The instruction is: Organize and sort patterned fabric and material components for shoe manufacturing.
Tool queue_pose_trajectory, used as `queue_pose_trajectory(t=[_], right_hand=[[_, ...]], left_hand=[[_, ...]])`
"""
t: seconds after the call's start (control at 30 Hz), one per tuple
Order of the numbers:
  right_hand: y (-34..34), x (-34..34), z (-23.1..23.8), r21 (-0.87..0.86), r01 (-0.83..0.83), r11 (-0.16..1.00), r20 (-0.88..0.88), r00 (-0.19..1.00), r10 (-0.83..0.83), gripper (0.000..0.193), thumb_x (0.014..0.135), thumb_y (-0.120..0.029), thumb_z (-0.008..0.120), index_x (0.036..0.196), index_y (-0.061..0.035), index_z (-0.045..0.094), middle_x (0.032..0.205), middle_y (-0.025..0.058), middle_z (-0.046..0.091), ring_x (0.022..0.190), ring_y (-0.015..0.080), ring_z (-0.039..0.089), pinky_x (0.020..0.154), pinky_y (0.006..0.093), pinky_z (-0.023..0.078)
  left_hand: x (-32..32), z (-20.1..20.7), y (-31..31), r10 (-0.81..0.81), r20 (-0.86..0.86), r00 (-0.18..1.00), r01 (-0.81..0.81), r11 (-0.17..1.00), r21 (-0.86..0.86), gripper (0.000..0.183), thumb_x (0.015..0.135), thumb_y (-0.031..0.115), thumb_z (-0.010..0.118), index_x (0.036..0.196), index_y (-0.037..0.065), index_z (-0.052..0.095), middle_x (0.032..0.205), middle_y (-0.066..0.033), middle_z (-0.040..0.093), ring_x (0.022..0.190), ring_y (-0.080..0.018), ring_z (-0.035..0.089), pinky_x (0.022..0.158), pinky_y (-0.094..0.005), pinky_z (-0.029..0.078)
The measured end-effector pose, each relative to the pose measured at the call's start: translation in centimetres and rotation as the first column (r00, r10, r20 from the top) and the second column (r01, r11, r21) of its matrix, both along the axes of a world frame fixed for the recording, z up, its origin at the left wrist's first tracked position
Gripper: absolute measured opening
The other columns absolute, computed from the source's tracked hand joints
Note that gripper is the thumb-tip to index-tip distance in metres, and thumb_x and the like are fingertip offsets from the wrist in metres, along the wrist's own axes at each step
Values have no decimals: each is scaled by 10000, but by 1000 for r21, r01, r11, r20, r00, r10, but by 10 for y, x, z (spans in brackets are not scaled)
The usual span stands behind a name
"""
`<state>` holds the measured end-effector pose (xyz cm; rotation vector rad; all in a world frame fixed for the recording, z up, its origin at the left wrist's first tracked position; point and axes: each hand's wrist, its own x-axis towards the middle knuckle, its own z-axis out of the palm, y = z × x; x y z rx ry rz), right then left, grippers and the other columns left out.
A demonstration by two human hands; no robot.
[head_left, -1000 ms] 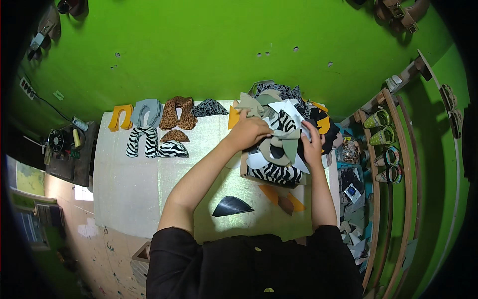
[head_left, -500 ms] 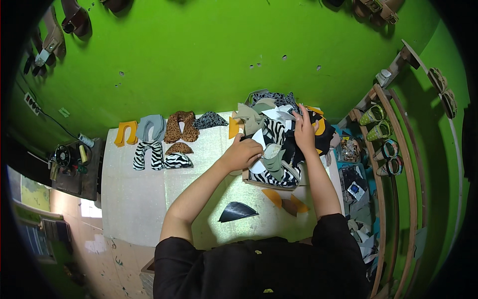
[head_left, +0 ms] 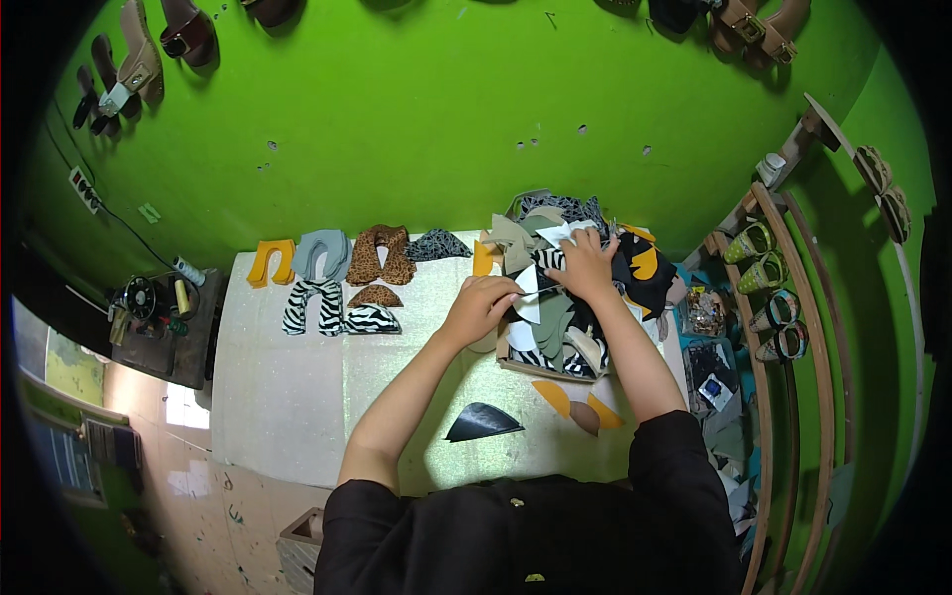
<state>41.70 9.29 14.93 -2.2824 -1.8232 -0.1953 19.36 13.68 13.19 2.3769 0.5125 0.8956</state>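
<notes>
A carton (head_left: pixel 555 373) on the table overflows with cut shoe-material pieces: zebra-print, grey-green, white, black and yellow. My left hand (head_left: pixel 482 305) is at the heap's left side, fingers pinched together beside a white curved piece (head_left: pixel 528 305). A thin dark edge shows at its fingertips, too small to name. Over the upper middle of the heap, my right hand (head_left: pixel 587 266) reaches in with fingers apart, touching white and zebra-print pieces. Nearer to me lie a stack of black curved pieces (head_left: pixel 483 422) and some loose yellow pieces (head_left: pixel 552 398) next to a brown one (head_left: pixel 584 416).
Sorted stacks stand along the table's far left: yellow (head_left: pixel 271 262), grey (head_left: pixel 322 256), leopard-print (head_left: pixel 383 255) and zebra-print (head_left: pixel 312 307). A wooden rack (head_left: pixel 793 297) with sandals (head_left: pixel 749 243) is at right, bins of scraps (head_left: pixel 707 362) beside it. A small machine table (head_left: pixel 169 332) stands at left.
My right hand has moved from the heap's right side inward over its middle. The left hand stays at the left side. The view has shifted slightly, showing more of the wall.
</notes>
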Motion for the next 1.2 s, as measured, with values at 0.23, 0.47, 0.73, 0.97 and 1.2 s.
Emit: queue_pose_trajectory(t=[0.23,0.47,0.73,0.97,1.2], right_hand=[[3,4,-11,52,-9,999,-81,997,13,348,678,-318,748,985,-167,684,1187,45,527,1249,267,351,1002,651,122],[-11,13,31,441,286,851,-897,136,420,304,894,-235,596,1082,2,572,988,56,637,898,96,571,826,240,424],[-69,-43,45,408,80,909,-592,-735,331,278,994,-319,371,931,-101,532,608,18,510,620,161,524,776,398,484],[-100,-142,19,274,-16,962,-904,-345,252,175,951,-256,519,1018,-94,522,727,-43,537,603,36,496,526,187,404],[-114,-244,-47,-94,-231,968,-873,487,31,270,818,-238,662,1052,-182,540,789,26,583,770,118,532,847,305,347]], left_hand=[[-29,-6,0,121,72,990,-109,983,-149,162,885,152,564,961,25,630,953,-118,638,910,-262,599,824,-338,428],[-75,-6,-14,330,223,917,-194,858,-475,206,920,174,551,958,-21,607,869,-59,620,845,-131,567,800,-273,442],[-129,-1,-52,367,326,871,-58,736,-675,200,932,188,536,947,-7,582,832,-29,600,803,-103,554,756,-247,433],[-185,-16,-69,320,151,935,-123,693,-710,208,914,199,557,908,-2,608,808,-16,598,775,-88,532,736,-238,426],[-251,-89,-90,165,-247,955,-284,746,-602,229,854,229,623,920,13,659,966,-93,623,984,-217,553,886,-312,404]])
